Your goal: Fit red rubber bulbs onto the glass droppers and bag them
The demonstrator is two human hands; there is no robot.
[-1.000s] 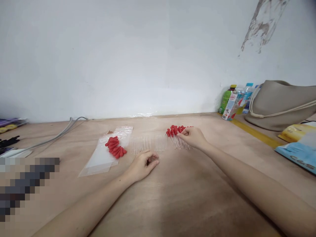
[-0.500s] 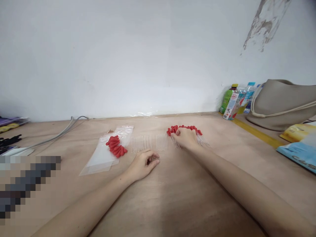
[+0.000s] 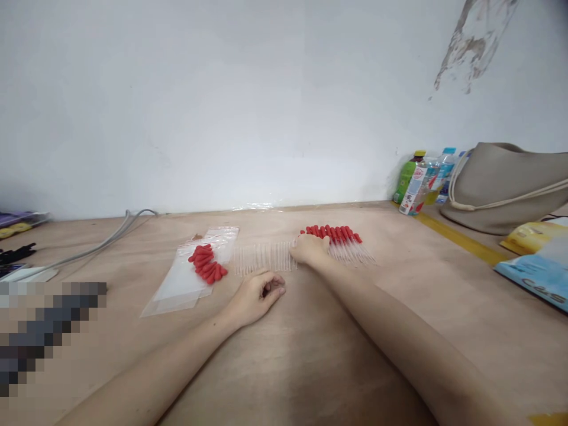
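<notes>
My left hand (image 3: 261, 294) rests on the wooden table, fingers loosely curled with a gap to the thumb, holding nothing I can see. Just beyond it lies a row of thin clear tubes (image 3: 261, 258). My right hand (image 3: 311, 248) is palm down over the right end of that row, and the back of the hand hides its fingertips. Beside it, a row of droppers (image 3: 344, 239) with red bulbs and clear tubes lies side by side. To the left, a heap of loose red rubber bulbs (image 3: 205, 262) lies on clear zip bags (image 3: 177, 296).
A grey cable (image 3: 102, 244) crosses the back left. Along the wall at right stand several drink bottles (image 3: 413, 189) and a grey-beige bag (image 3: 506, 189). A yellow strip (image 3: 461, 239) and a blue packet (image 3: 532, 272) lie nearby. The white wall (image 3: 266, 106) bounds the far side.
My right hand has moved left from the red-bulbed droppers to the right end of the clear tubes, uncovering more droppers. The left hand has stayed in place.
</notes>
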